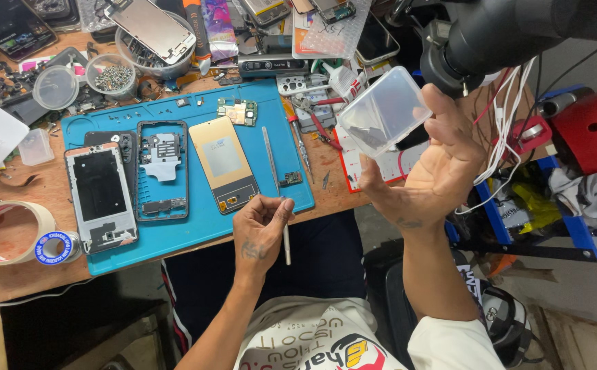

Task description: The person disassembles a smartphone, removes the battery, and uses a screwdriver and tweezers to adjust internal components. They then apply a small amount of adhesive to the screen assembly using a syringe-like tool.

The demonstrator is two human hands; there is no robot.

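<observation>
Head view, right hand (442, 161): raised off the counter's right edge, palm up, fingers closed on a clear plastic box (384, 109) held tilted at the fingertips.
Clear plastic box: above and right of the blue mat (189, 229), small dark bits inside; well apart from the left hand.
Left hand (260, 229): at the mat's near edge, fingers pinched on a slim metal tool (286, 240) that points toward the person.
Blue mat: carries a gold-backed screen panel (224, 164), a dark phone frame (163, 171), a silver phone frame (100, 195) and tweezers (271, 161).
Counter (31, 185): tape rolls (10, 233) lie at the left.
</observation>
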